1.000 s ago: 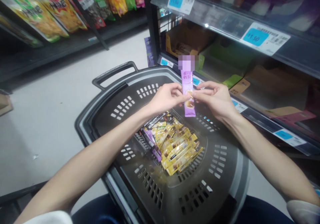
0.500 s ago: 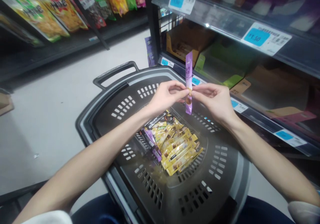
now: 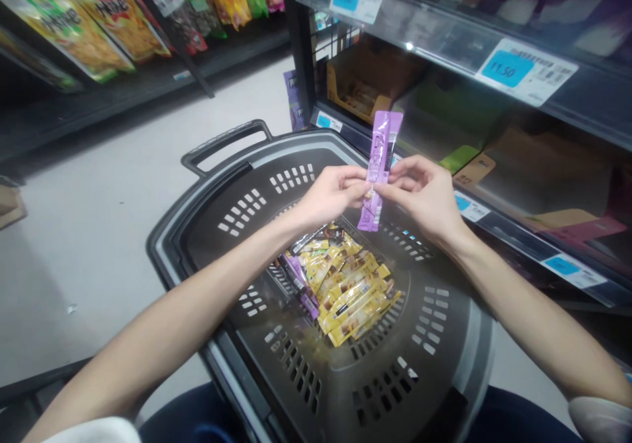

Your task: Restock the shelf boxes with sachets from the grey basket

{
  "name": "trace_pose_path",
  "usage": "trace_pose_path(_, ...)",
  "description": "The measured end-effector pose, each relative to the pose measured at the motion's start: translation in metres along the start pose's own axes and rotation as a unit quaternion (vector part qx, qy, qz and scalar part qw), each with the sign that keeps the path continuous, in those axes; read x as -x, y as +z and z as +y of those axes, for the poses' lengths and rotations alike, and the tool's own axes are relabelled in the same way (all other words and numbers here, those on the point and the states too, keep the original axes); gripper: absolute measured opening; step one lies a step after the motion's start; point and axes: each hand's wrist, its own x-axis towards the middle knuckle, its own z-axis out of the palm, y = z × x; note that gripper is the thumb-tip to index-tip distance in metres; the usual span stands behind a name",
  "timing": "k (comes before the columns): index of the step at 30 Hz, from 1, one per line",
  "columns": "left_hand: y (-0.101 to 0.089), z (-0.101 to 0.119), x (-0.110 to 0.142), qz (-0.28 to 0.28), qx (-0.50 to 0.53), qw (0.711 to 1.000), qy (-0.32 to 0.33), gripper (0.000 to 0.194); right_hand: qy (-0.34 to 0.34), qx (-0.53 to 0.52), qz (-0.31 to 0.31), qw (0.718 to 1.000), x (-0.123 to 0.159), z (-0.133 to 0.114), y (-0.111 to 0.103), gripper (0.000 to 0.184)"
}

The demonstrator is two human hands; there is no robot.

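Above the basket, a slim purple snack packet (image 3: 382, 141) stands nearly upright, tilted a little to the right at its top. My left hand (image 3: 332, 193) pinches its left edge, and my right hand (image 3: 425, 191) grips the right edge with thumb and fingers. Below my hands is a dark grey shopping basket (image 3: 237, 196) with slotted walls. On its floor lie several yellow snack packets (image 3: 353, 295), and a purple packet (image 3: 305, 288) shows along their left side. Part of the pile is hidden behind my left wrist.
At right, a shelf rack holds open display boxes (image 3: 358, 78) and price tags (image 3: 526, 73). Another shelf at upper left carries snack bags (image 3: 106, 22). The basket's handle (image 3: 224, 143) sticks out at its far left. A cardboard box (image 3: 10, 203) sits at the left edge.
The purple packet has turned from narrow edge-on to showing a wider side with a seam, and its top now leans right. Both hands keep hold of it at about the same place.
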Motion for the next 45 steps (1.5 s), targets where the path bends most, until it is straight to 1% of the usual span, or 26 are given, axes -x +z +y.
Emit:
trace_pose_path(7, -0.0012, 0.0004, 0.0004, -0.007, -0.007, 1.000, -0.003, 0.020, 0.004, 0.008, -0.005, 1.000, 0.0001, -0.0016, 0.0013, 0.049)
trace_pose_path(12, -0.0018, -0.0008, 0.0007, -0.006, -0.014, 1.000, 0.008, 0.020, 0.009, -0.006, -0.003, 1.000, 0.0012, -0.0031, 0.0032, 0.046)
trace_pose_path(18, -0.0021, 0.0000, -0.0003, 0.008, -0.019, 1.000, 0.012, 0.019, 0.024, -0.012, -0.007, 1.000, 0.0016, -0.0038, 0.0031, 0.046)
trace_pose_path(23, -0.0001, 0.0028, -0.0005, 0.024, -0.026, 0.999, 0.002, 0.017, 0.020, -0.024, -0.014, 0.999, 0.0015, -0.0022, 0.0026, 0.043)
trace_pose_path(30, -0.0035, 0.0002, 0.0000, 0.021, -0.020, 0.999, 0.023, 0.016, 0.027, -0.031, -0.018, 0.999, -0.0006, -0.0006, 0.0029, 0.045)
trace_pose_path(33, -0.0062, -0.0021, -0.0001, 0.026, -0.024, 0.999, 0.040, 0.021, 0.031, -0.040, -0.027, 0.998, -0.0013, -0.0003, 0.0033, 0.046)
trace_pose_path(36, -0.0061, -0.0027, 0.0001, 0.046, -0.034, 0.998, 0.038, 0.028, 0.017, -0.037, -0.027, 0.999, -0.0010, 0.0003, 0.0033, 0.046)
trace_pose_path(38, -0.0051, -0.0022, 0.0005, 0.062, -0.054, 0.996, 0.041, 0.029, 0.010, -0.028, -0.024, 0.999, -0.0003, 0.0004, 0.0031, 0.046)
trace_pose_path(40, -0.0040, -0.0013, 0.0016, 0.081, -0.102, 0.989, 0.067, 0.027, 0.012, -0.022, -0.024, 0.999, 0.0006, 0.0002, 0.0032, 0.046)
trace_pose_path(43, -0.0018, 0.0008, 0.0052, 0.110, -0.225, 0.960, 0.123, 0.019, 0.014, -0.021, -0.034, 0.999, 0.0013, -0.0004, 0.0036, 0.049)
trace_pose_path(45, 0.0010, 0.0025, 0.0086, 0.112, -0.287, 0.942, 0.135, 0.023, 0.007, -0.026, -0.050, 0.998, 0.0007, 0.0001, 0.0031, 0.052)
